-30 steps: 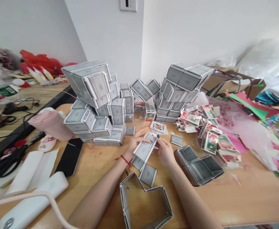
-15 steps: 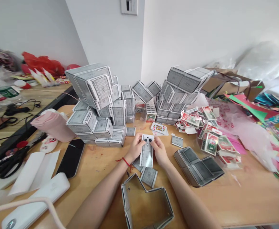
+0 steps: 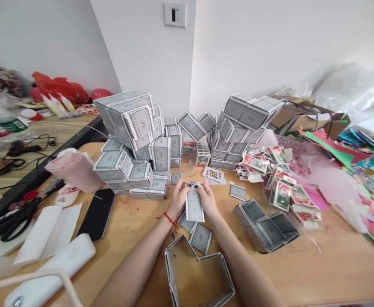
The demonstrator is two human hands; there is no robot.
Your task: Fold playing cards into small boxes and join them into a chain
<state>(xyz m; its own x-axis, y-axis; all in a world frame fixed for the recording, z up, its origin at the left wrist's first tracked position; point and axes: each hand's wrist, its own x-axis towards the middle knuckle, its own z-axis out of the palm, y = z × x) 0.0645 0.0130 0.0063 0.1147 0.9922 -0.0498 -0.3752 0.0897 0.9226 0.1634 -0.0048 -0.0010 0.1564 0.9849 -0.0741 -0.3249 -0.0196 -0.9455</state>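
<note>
Between my hands is a grey-patterned playing card (image 3: 194,208), its patterned back towards me. My left hand (image 3: 179,198) pinches its upper left edge, and my right hand (image 3: 207,200) pinches the upper right, both thumbs pressing near the top. The far edge of the card is partly hidden by my fingers. Below it, more grey-backed cards (image 3: 201,238) lie on the table. Nearest me sits a heart-shaped frame (image 3: 222,273) made of cards, open in the middle. A second heart-shaped piece (image 3: 263,228), with a covered face, rests right of my right arm.
Stacked card-built boxes (image 3: 110,164) rise at the back left, more boxes (image 3: 249,111) at the back right. Card packs (image 3: 281,194) are heaped on the right. Face-up cards (image 3: 214,175) lie behind my hands. At left are a phone (image 3: 96,214), power bank (image 3: 50,270) and scissors (image 3: 22,221).
The top end of the card, which showed a printed face strip, is now covered by my fingers, and my thumbs have moved up to that edge. The view has shifted slightly.
</note>
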